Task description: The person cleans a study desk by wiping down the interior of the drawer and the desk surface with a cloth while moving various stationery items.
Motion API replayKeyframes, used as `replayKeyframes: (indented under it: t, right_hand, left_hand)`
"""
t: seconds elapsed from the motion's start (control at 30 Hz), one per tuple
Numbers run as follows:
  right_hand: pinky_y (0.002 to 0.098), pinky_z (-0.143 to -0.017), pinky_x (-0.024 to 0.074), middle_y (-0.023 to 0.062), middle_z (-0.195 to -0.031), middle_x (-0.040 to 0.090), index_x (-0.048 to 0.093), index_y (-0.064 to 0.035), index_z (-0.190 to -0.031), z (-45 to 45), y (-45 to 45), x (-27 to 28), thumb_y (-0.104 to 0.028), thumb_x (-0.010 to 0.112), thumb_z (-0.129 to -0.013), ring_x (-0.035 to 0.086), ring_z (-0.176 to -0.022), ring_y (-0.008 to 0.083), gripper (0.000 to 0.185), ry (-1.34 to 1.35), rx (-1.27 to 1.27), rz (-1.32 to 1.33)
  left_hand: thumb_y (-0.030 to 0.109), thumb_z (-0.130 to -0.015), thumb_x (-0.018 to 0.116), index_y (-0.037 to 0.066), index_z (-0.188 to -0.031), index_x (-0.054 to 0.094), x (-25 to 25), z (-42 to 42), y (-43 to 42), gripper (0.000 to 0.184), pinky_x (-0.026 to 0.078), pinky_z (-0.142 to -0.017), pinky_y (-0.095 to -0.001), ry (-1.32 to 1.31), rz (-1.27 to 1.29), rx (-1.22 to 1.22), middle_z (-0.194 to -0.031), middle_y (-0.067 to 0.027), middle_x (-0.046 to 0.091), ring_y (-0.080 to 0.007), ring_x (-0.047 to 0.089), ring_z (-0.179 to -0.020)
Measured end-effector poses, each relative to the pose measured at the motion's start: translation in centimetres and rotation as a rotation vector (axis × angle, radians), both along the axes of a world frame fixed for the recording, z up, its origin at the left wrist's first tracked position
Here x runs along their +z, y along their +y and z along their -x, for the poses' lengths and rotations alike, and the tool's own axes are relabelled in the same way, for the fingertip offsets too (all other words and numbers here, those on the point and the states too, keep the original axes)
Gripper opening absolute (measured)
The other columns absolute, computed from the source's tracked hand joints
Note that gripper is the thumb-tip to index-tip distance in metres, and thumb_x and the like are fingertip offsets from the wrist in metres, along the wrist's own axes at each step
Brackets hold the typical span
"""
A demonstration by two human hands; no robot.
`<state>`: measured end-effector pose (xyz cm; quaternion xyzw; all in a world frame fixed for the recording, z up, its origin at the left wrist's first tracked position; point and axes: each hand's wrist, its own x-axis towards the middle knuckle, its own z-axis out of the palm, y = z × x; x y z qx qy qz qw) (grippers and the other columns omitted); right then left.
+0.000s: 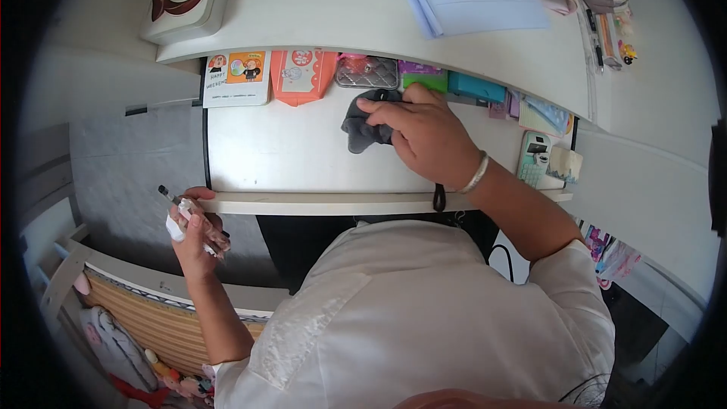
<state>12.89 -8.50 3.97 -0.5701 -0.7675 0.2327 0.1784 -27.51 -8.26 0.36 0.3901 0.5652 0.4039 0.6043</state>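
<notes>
My right hand (432, 132) is over the open drawer (280, 151), its fingers closed on a dark grey soft cloth item (365, 123). Folds and my fingers hide part of that item, so its exact kind is unclear. A short black strap (439, 198) hangs below my right wrist at the drawer's front edge; what it joins is hidden. My left hand (195, 238) is at the drawer's left front corner, wrapped around a bundle of crumpled white and clear wrappers (198, 226). Out of the top of the bundle sticks a dark-tipped pen-like stick (168, 195).
Along the drawer's back lie a cartoon card (236, 91), an orange packet (301, 76), a quilted grey pouch (366, 72) and a teal box (475, 87). A mint-green device (535, 157) lies at the right. Papers (485, 11) and a white case (189, 0) rest on the desktop above.
</notes>
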Motion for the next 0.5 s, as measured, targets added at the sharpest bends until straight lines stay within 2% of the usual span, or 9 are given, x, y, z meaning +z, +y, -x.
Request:
replayKeyframes:
  t: [0.07,0.2,0.23,0.33,0.43,0.5]
  right_hand:
    - [0.0394,-0.085,0.0447,0.0001,-0.106,0.072,0.066,-0.0142,-0.121,-1.4,-0.9,0.8,0.004,0.060,-0.074,0.054,-0.089,0.0245,0.051,-0.020,-0.045,0.120]
    - [0.0384,-0.087,0.0440,0.0011,-0.104,0.072,0.067,-0.0150,-0.119,-3.6,-3.2,1.4,0.002,0.060,-0.075,0.055,-0.092,0.0238,0.048,-0.084,-0.073,0.198]
    - [0.0383,-0.087,0.0439,0.0008,-0.104,0.071,0.067,-0.0143,-0.118,-3.0,-2.8,0.9,0.002,0.060,-0.075,0.055,-0.092,0.0237,0.046,-0.067,-0.045,0.124]
    - [0.0381,-0.086,0.0441,0.0007,-0.103,0.071,0.070,-0.0132,-0.113,1.4,0.3,-1.1,0.000,0.061,-0.075,0.054,-0.092,0.0239,0.041,0.045,0.077,-0.122]
    - [0.0368,-0.086,0.0440,0.0010,-0.103,0.071,0.070,-0.0142,-0.112,2.1,0.3,-1.2,0.001,0.061,-0.074,0.054,-0.090,0.0242,0.042,0.013,0.064,-0.023]
    - [0.0359,-0.086,0.0439,0.0006,-0.105,0.071,0.069,-0.0147,-0.115,-1.2,-1.8,-0.5,0.002,0.060,-0.074,0.053,-0.088,0.0243,0.046,0.012,0.001,0.122]
  left_hand:
    - [0.037,-0.080,0.075,0.004,-0.104,0.054,-0.1,-0.1,0.3,0.046,0.044,-0.046,-0.0219,-0.009,-0.010,-0.012,-0.107,-0.0122,0.061,-0.0092,0.055,-0.058]
    - [0.035,-0.081,0.075,0.004,-0.105,0.054,-0.5,0.0,-0.1,0.045,0.045,-0.046,-0.0222,-0.030,-0.019,-0.006,-0.106,-0.0118,0.061,-0.0093,0.055,-0.058]
    - [0.035,-0.081,0.075,0.004,-0.105,0.054,-0.3,-0.1,0.0,0.045,0.045,-0.047,-0.0222,-0.023,-0.020,-0.005,-0.106,-0.0119,0.061,-0.0093,0.055,-0.058]
    - [0.043,-0.082,0.072,0.003,-0.107,0.058,0.7,-1.6,0.1,0.050,0.037,-0.044,-0.0206,0.072,-0.067,0.032,-0.083,-0.0021,0.055,-0.0063,0.049,-0.055]
    - [0.045,-0.081,0.072,0.003,-0.105,0.060,1.2,-2.1,0.1,0.050,0.036,-0.045,-0.0207,0.093,-0.060,0.025,-0.076,-0.0003,0.052,-0.0059,0.048,-0.055]
    - [0.041,-0.080,0.075,0.002,-0.107,0.058,0.6,-1.1,0.1,0.051,0.040,-0.046,-0.0209,0.051,-0.035,0.013,-0.088,-0.0050,0.058,-0.0073,0.051,-0.057]
